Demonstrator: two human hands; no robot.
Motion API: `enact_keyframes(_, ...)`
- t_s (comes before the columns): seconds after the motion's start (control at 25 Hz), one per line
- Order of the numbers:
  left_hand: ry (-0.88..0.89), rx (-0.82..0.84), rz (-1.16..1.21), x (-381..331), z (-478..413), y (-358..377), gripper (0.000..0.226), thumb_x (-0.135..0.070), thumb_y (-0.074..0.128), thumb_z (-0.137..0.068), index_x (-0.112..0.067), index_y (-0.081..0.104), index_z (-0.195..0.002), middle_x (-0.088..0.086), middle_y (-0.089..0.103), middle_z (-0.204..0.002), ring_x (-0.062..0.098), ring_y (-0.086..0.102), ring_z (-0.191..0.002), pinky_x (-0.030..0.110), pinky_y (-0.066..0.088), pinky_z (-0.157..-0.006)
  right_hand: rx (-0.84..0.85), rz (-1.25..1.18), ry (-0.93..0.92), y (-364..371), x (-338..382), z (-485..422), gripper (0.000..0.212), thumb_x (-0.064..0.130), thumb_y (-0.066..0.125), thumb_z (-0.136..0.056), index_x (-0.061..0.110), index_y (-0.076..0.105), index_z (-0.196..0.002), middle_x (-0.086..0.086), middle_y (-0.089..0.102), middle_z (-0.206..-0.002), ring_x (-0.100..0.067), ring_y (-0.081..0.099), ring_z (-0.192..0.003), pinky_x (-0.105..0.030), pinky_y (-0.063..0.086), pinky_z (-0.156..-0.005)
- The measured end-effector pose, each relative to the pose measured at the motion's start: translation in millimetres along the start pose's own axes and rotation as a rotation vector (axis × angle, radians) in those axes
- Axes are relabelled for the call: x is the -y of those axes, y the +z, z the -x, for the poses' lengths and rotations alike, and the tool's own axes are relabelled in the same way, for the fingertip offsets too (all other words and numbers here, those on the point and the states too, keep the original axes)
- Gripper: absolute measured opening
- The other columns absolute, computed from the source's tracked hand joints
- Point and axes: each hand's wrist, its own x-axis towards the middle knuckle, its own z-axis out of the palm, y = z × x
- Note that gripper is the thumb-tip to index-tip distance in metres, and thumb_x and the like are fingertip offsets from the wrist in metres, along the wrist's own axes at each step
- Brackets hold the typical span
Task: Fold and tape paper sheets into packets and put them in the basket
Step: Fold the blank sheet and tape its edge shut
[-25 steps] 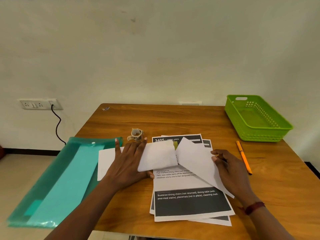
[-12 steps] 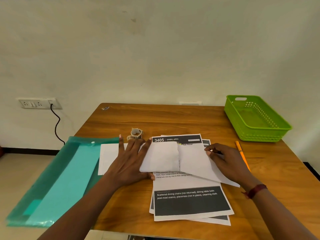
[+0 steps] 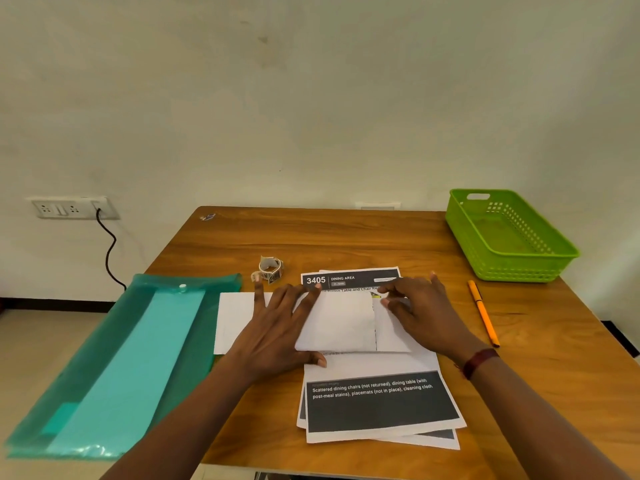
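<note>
Left hand (image 3: 277, 334): flat, fingers spread, pressing the folded white paper sheet's (image 3: 341, 323) left flap.
Right hand (image 3: 422, 317): fingertips press the right flap; nothing gripped.
Paper: on the printed-sheet stack (image 3: 377, 403), well apart from the green plastic basket (image 3: 512, 268).
Risk: freeing a hand for the small tape roll (image 3: 270, 270) may let the flaps spring open.
</note>
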Motion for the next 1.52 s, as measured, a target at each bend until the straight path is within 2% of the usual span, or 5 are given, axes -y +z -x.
enact_keyframes(0.24, -0.089, -0.022, 0.045, 9, 0, 1, 0.114, -0.094, 0.036, -0.068, -0.023, 0.010, -0.153, 0.010, 0.034, -0.150, 0.033, 0.031, -0.140, 0.067, -0.008, -0.113, -0.662, -0.598, 0.439, 3, -5, 35, 0.023, 0.011, 0.063, -0.092, 0.016, 0.065, -0.114, -0.003, 0.065, -0.115, -0.016, 0.060, -0.104, -0.026, 0.048, -0.084)
enact_keyframes(0.44, -0.089, -0.043, 0.047, 9, -4, -5, 0.114, -0.091, 0.042, -0.069, -0.022, 0.012, -0.154, 0.011, 0.033, -0.153, 0.035, 0.030, -0.142, 0.067, -0.008, -0.113, -0.614, -0.938, 0.512, 24, -10, 55, 0.020, 0.017, 0.059, -0.095, 0.020, 0.064, -0.114, 0.009, 0.067, -0.111, -0.006, 0.063, -0.102, -0.011, 0.051, -0.071)
enact_keyframes(0.68, -0.084, -0.052, 0.051, 2, -9, -10, 0.115, -0.093, 0.039, -0.067, -0.023, 0.012, -0.154, 0.009, 0.031, -0.153, 0.034, 0.028, -0.142, 0.059, -0.019, -0.112, -0.550, -1.033, 0.537, 35, -14, 60, 0.038, 0.020, 0.066, -0.087, 0.022, 0.055, -0.124, -0.001, 0.070, -0.111, -0.017, 0.068, -0.102, -0.036, 0.060, -0.076)
enact_keyframes(0.96, -0.042, -0.063, 0.020, -16, -18, -18, 0.117, -0.094, 0.042, -0.066, -0.023, 0.010, -0.153, 0.008, 0.031, -0.151, 0.031, 0.026, -0.141, 0.052, -0.030, -0.108, -0.517, -1.020, 0.481, 31, -7, 62, 0.039, 0.030, 0.072, -0.077, 0.025, 0.062, -0.114, 0.002, 0.072, -0.102, -0.018, 0.070, -0.094, -0.040, 0.060, -0.072)
enact_keyframes(1.52, -0.002, -0.125, 0.019, -34, -31, -17, 0.116, -0.092, 0.042, -0.067, -0.016, 0.018, -0.152, 0.011, 0.041, -0.143, 0.029, 0.035, -0.131, 0.073, 0.013, -0.109, -0.315, -0.852, 0.295, 22, 3, 60, 0.076, 0.073, 0.069, -0.062, 0.026, 0.061, -0.122, 0.016, 0.047, -0.142, 0.007, 0.046, -0.124, -0.024, 0.044, -0.094)
